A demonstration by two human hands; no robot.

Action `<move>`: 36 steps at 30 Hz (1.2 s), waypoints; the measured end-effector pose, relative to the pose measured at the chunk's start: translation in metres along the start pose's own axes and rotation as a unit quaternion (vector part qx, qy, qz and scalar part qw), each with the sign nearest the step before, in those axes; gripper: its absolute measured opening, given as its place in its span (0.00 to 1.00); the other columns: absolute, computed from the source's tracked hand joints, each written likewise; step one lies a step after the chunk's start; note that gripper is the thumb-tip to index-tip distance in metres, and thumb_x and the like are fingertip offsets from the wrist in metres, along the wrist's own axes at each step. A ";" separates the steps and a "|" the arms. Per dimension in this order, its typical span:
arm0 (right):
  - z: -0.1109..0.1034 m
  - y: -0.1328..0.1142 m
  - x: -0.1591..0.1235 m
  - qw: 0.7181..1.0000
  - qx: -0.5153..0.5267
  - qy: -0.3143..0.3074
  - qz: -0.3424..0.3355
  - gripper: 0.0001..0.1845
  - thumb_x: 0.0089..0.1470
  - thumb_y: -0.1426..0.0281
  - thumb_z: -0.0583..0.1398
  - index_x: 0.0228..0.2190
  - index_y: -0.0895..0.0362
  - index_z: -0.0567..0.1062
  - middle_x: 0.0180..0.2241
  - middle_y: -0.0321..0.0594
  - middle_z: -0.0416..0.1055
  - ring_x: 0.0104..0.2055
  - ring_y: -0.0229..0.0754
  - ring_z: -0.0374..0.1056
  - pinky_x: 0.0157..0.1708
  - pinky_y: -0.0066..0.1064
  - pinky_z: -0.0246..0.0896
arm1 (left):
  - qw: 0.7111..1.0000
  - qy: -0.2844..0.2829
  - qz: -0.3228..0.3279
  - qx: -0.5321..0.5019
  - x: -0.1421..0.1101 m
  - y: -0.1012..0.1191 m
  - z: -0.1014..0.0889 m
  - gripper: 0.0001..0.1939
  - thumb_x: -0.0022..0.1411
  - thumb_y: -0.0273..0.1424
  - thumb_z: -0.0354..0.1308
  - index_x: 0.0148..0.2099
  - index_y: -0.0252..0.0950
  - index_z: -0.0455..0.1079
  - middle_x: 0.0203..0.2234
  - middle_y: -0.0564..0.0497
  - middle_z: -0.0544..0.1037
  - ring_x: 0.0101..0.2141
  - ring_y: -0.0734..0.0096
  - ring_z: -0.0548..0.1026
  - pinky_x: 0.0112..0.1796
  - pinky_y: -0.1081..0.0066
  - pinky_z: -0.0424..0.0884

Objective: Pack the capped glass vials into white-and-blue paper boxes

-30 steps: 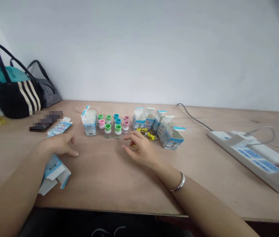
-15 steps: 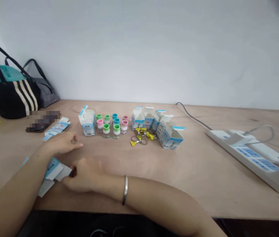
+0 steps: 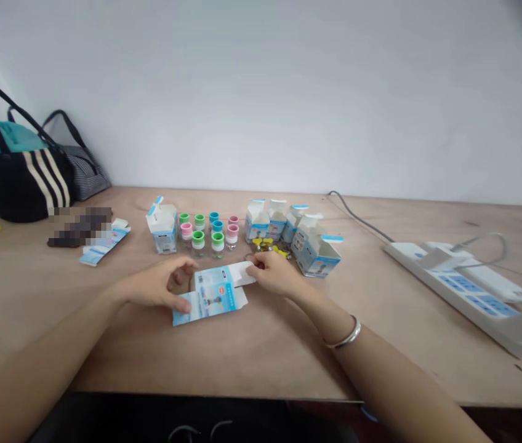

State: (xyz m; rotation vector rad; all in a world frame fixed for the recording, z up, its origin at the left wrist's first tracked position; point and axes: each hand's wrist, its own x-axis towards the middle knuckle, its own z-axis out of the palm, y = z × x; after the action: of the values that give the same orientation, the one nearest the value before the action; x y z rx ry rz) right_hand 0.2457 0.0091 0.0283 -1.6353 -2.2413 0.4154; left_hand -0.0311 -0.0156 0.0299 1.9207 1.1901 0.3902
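A part-folded blue-and-white paper carton (image 3: 212, 298) lies nearly flat on the wooden table in front of the jars. My left hand (image 3: 159, 286) grips its left end, and my right hand (image 3: 274, 275) pinches a white flap at its right end. Just beyond my right fingers sit yellow plastic pieces with metal rings (image 3: 265, 246), partly hidden. Several small glass jars with green, blue and pink caps (image 3: 208, 241) stand farther back, between a folded carton (image 3: 162, 231) and a group of folded cartons (image 3: 289, 234).
A white power strip (image 3: 455, 289) with a grey cable lies on the right of the wooden table (image 3: 289, 363). A flat carton (image 3: 104, 249) and a blurred phone (image 3: 80, 226) lie on the left, near a black striped bag (image 3: 23, 181) and a grey bag (image 3: 83, 175).
The flat carton has moved from the lower left to the middle, in front of the jars. My right hand has come back up to it, and my left hand has moved right.
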 end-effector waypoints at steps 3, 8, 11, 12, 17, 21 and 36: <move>-0.002 -0.001 -0.006 0.995 -0.096 0.041 0.007 0.10 0.48 0.66 0.57 0.18 0.55 0.69 0.22 0.38 0.70 0.26 0.40 0.64 0.21 0.27 0.44 | 0.999 0.026 0.031 0.023 0.006 -0.001 0.017 0.48 0.37 0.40 0.70 0.60 0.43 0.55 0.46 0.48 0.69 0.42 0.64 0.70 0.40 0.67 0.70; -0.002 -0.014 -0.014 0.980 -0.112 0.158 -0.049 0.11 0.52 0.60 0.57 0.27 0.55 0.71 0.29 0.41 0.72 0.31 0.43 0.67 0.23 0.29 0.48 | 0.997 0.051 0.058 0.004 0.013 0.007 0.033 0.41 0.44 0.36 0.66 0.60 0.42 0.55 0.43 0.50 0.72 0.36 0.67 0.72 0.33 0.70 0.71; -0.007 -0.019 -0.015 0.965 -0.066 0.216 -0.136 0.13 0.54 0.59 0.57 0.28 0.55 0.71 0.31 0.42 0.71 0.35 0.43 0.66 0.29 0.30 0.55 | 0.985 0.106 0.122 0.053 0.012 0.012 0.032 0.34 0.47 0.30 0.63 0.57 0.42 0.59 0.46 0.49 0.71 0.40 0.65 0.72 0.37 0.69 0.71; -0.010 -0.020 -0.015 0.960 -0.048 0.217 -0.169 0.13 0.54 0.58 0.57 0.28 0.55 0.70 0.31 0.42 0.70 0.35 0.43 0.66 0.31 0.31 0.56 | 0.978 0.125 0.149 0.081 0.012 0.013 0.031 0.31 0.49 0.28 0.61 0.56 0.42 0.61 0.47 0.49 0.71 0.42 0.64 0.72 0.40 0.68 0.71; -0.014 -0.020 -0.014 0.954 0.027 0.081 -0.287 0.17 0.48 0.56 0.63 0.28 0.56 0.68 0.31 0.41 0.68 0.35 0.42 0.63 0.34 0.31 0.57 | 0.941 0.146 0.248 0.179 0.010 0.008 0.030 0.25 0.53 0.25 0.58 0.54 0.42 0.63 0.50 0.48 0.69 0.50 0.62 0.68 0.51 0.64 0.65; -0.005 -0.022 -0.017 0.964 0.065 0.005 -0.258 0.18 0.45 0.58 0.65 0.27 0.57 0.65 0.29 0.37 0.67 0.30 0.37 0.61 0.28 0.27 0.53 | 0.940 0.113 0.266 0.182 0.006 0.008 0.026 0.29 0.49 0.35 0.64 0.54 0.41 0.63 0.50 0.47 0.68 0.50 0.59 0.68 0.51 0.60 0.66; 0.011 -0.018 -0.019 0.954 0.078 0.036 -0.287 0.16 0.44 0.66 0.65 0.27 0.55 0.61 0.30 0.37 0.66 0.32 0.39 0.60 0.31 0.28 0.53 | 0.971 0.113 0.167 0.130 0.017 -0.006 0.028 0.08 0.48 0.23 0.54 0.34 0.35 0.67 0.29 0.53 0.73 0.32 0.71 0.70 0.35 0.71 0.66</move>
State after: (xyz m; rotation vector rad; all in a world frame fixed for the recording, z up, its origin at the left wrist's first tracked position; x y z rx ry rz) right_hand 0.2306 -0.0145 0.0247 -0.8465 -2.4168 0.3546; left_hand -0.0083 -0.0131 0.0056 2.3656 1.1029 0.6753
